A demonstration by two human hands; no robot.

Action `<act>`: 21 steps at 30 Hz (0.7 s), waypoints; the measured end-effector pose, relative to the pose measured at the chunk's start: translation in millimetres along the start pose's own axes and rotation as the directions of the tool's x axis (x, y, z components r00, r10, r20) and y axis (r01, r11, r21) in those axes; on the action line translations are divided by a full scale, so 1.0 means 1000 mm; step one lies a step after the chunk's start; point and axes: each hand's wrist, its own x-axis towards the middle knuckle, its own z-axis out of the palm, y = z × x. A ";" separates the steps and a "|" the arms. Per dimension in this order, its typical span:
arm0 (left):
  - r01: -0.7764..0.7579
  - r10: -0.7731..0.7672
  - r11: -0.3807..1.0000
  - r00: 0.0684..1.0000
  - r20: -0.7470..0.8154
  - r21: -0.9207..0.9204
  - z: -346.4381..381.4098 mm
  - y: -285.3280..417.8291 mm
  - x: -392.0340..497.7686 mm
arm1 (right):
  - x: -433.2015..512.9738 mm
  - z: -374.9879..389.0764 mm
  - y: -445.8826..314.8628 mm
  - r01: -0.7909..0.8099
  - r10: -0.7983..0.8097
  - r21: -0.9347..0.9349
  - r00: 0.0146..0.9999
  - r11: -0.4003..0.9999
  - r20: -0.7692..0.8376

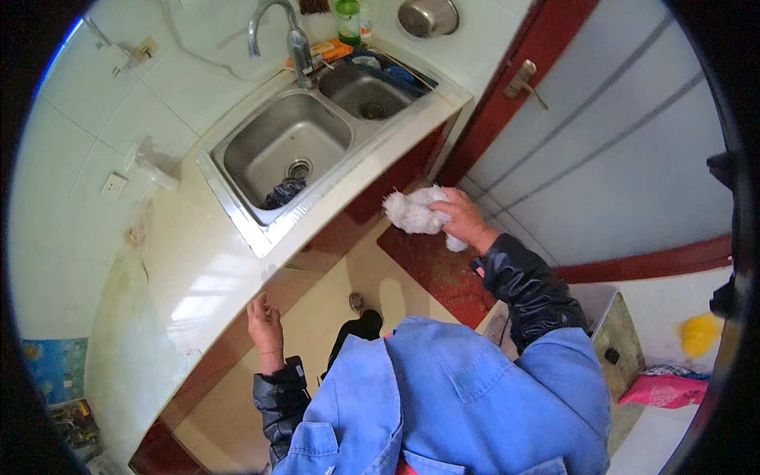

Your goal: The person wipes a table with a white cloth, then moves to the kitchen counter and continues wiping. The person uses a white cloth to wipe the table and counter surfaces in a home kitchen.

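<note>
Bunched in my right hand point(466, 217) is a fluffy white cloth point(412, 212), held above a red floor mat point(439, 261) near the door. My left hand point(265, 326) is beside the front edge of the pale countertop point(196, 261), its fingers partly curled and nothing seen in it; whether it touches the edge I cannot tell. Ahead of me, a double-bowl stainless steel sink point(297, 130) is set into the counter. A dark wet cloth or bag point(285, 193) lies by the drain in the larger bowl.
A chrome faucet point(300, 50) rises behind the sink. Beside it are an orange packet point(326, 52) and a green bottle point(348, 24). A metal bowl point(427, 16) is against the wall. The frosted door point(617, 136) with a handle point(522, 80) bounds the right side.
</note>
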 end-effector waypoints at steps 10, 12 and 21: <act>0.093 -0.093 0.994 0.996 -0.004 0.054 -0.015 -0.055 0.092 | 0.177 -0.117 0.042 0.023 0.003 -0.169 0.988 0.985 0.153; 0.128 -0.128 0.987 0.992 -0.002 0.097 -0.009 -0.065 0.101 | 0.219 -0.112 0.048 0.009 0.002 -0.089 0.993 0.996 0.122; 0.403 -0.411 0.908 0.909 0.062 0.113 0.018 -0.076 0.102 | 0.231 0.093 0.008 0.055 -0.048 -0.196 0.998 0.979 0.037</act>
